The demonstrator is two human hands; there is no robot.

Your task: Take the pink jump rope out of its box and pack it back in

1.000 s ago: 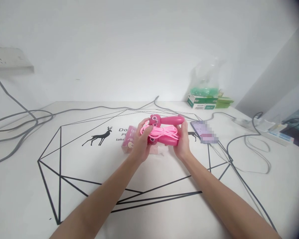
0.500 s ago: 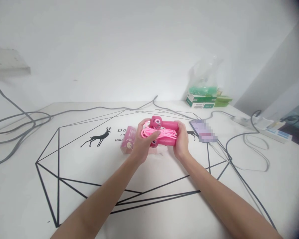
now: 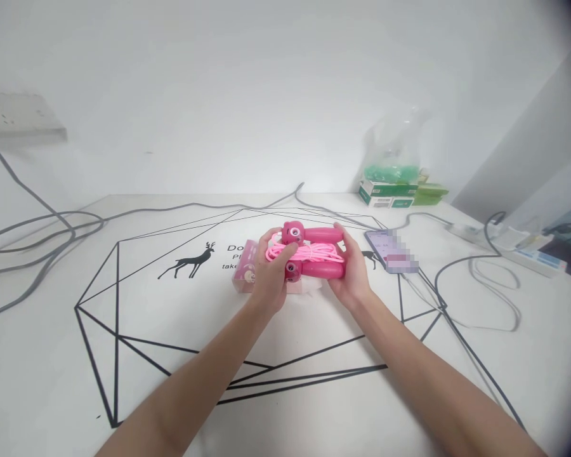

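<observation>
Though bundled, rope (image 3: pixel 310 252) between grips (image 3: pixel 269 271) (image 3: pixel 355 270)

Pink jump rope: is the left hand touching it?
Touching. The head view shows the left hand gripping the pink jump rope, thumb across its coiled cord.

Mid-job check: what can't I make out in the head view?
All in the head view:
- Pink box: middle hidden by the left hand and pink handles.
- Right hand: partly behind the handles.
- Phone: screen partly pixelated.
- Printed lettering: continues behind the box.
- Wall socket: cut by the picture's left edge.
</observation>
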